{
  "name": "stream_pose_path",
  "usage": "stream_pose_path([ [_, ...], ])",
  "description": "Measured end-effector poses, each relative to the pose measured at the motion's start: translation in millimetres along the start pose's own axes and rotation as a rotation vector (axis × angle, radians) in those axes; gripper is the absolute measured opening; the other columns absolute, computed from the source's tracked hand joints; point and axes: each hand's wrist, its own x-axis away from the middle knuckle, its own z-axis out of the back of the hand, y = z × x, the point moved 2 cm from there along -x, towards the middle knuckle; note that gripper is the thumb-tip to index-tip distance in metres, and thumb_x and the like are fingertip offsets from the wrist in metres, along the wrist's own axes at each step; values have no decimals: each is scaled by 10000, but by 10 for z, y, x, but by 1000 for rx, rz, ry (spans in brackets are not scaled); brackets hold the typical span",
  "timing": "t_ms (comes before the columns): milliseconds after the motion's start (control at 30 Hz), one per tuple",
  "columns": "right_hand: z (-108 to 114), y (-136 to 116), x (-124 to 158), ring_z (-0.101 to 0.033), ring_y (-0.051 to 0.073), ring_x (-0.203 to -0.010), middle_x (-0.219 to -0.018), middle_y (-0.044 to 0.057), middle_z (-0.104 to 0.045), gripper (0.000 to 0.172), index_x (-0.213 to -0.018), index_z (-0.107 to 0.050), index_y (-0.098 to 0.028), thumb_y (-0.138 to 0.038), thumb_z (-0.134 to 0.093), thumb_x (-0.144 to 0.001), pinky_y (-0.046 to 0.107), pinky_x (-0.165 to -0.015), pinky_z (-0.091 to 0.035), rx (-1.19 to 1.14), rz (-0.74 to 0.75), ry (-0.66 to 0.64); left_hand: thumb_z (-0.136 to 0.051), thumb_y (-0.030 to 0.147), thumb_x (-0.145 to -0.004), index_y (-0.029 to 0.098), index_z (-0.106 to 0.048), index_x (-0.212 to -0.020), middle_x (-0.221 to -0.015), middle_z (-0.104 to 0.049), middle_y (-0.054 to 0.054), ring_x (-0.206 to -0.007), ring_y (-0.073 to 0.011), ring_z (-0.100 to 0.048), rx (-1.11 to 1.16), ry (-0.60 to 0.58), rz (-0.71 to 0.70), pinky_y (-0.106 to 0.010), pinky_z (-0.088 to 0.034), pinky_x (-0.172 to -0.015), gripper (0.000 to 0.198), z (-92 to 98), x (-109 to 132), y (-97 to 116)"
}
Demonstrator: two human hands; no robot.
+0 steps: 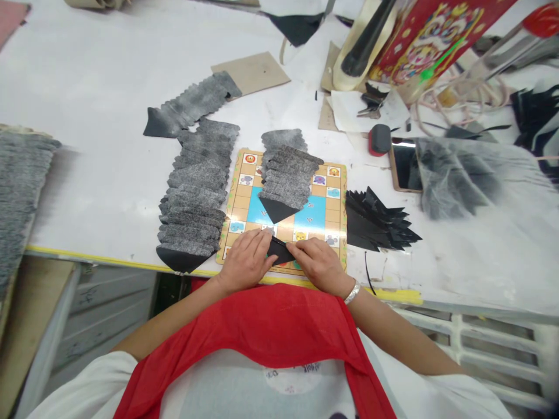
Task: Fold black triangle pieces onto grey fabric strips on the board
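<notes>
A small black piece (280,252), leather-like, lies on a game board (336,221) printed with animals, at the table's front edge. My left hand (246,259) holds it down at its left end, thumb bent in on it and fingers close together. At its right end, my right hand (321,265) pinches its upper edge between thumb and fingertips. Just beyond my hands, a stack of overlapping pieces (290,177) with grey fuzzy faces and a black pointed end lies on the board. My fingers partly hide the small piece.
Left of the board lies a long row of grey overlapping pieces (192,198); another row (192,105) sits behind it. Black pointed pieces (378,221) fan out at the right. Farther right are a phone (406,164), a red-and-black object (379,140) and a clear plastic bag (458,177).
</notes>
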Motion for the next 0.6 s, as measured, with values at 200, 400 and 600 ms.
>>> stream_pose_path([
  [200,27,-17,77,-495,202,-847,-955,133,-614,296,-1154,-589,-97,-128,-415,-916,336,-726,-417,3,10,-41,-484,497,-862,152,-501,-1288,-1277,-551,-132,-1197,-311,-468,-57,-114,-24,-461,-314,-1016,548,37,-17,40],
  [400,66,-36,123,-480,207,-850,-949,125,-613,293,-1149,-587,-94,-162,-398,-935,336,-727,-407,44,-11,-89,-442,593,-846,126,-494,-1282,-1388,-435,-155,-1301,-336,-354,-118,-96,-66,-544,-164,-1079,641,107,-47,66],
  [600,60,-64,109,-467,211,-817,-928,123,-610,293,-1135,-589,-78,-165,-395,-933,336,-688,-386,92,5,-82,-405,630,-840,22,-375,-1353,-1403,-380,-226,-1345,-325,-284,-60,-116,-67,-493,-178,-1101,796,28,-75,95],
])
